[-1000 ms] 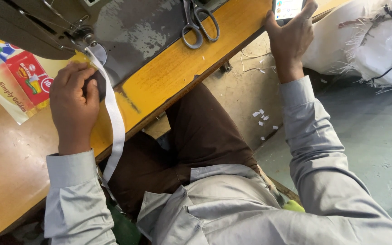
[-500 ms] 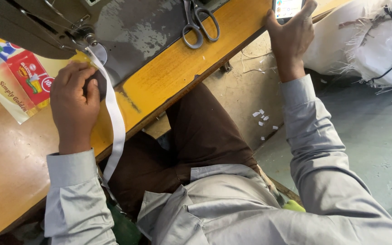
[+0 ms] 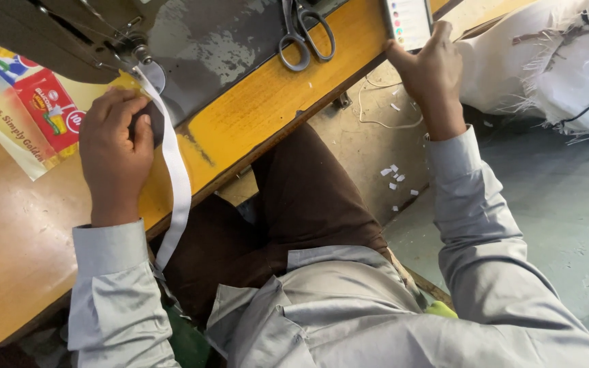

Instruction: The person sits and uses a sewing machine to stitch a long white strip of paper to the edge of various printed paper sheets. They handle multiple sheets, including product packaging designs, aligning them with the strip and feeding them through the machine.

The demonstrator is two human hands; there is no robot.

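Observation:
My left hand [image 3: 114, 146] lies curled on the wooden sewing table [image 3: 22, 259], its fingertips pinching a long white strip [image 3: 175, 177] beside a dark patch. The strip runs from the needle area of the sewing machine [image 3: 138, 54] down over the table's edge toward my lap. Up at the table's far right edge, my right hand [image 3: 431, 68] holds a phone [image 3: 409, 20] with its screen lit. Between the two hands, a pair of metal scissors [image 3: 305, 34] lies on the machine's grey bed.
A colourful printed paper [image 3: 25, 102] lies on the table left of my left hand. A white sack with frayed edges [image 3: 553, 61] stands on the floor at the right. Small white scraps [image 3: 397, 180] and a loose thread litter the floor by my brown-trousered knee.

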